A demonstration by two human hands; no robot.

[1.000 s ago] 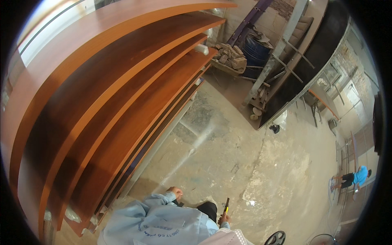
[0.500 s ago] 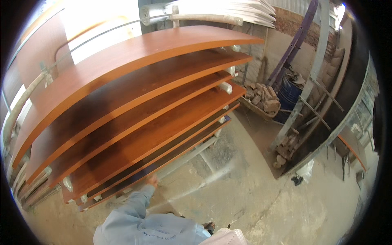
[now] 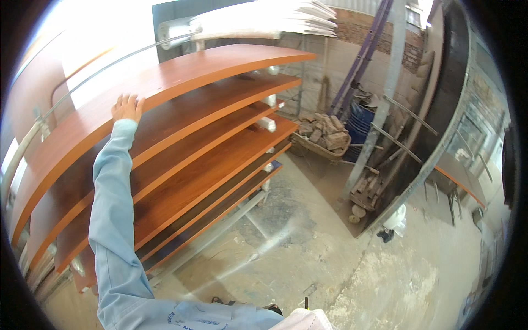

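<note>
Several reddish-brown wooden boards with orange edges lie one above another, with gaps between them. My left hand rests palm down at the front edge of the topmost board, its fingers lying apart on the upper face. The blue-sleeved left forearm crosses in front of the lower boards and covers part of them. Just below the hand is the second board. White wrapped spacers show between boards at the right end. My right hand is out of view.
A metal rack frame stands under the boards. To the right are a wheelbarrow of rubble, a blue drum, a leaning purple metal frame and a large dark panel. White sheets are stacked behind.
My left hand has risen from beside the lowest boards to the edge of the topmost board. The view has shifted to the right.
</note>
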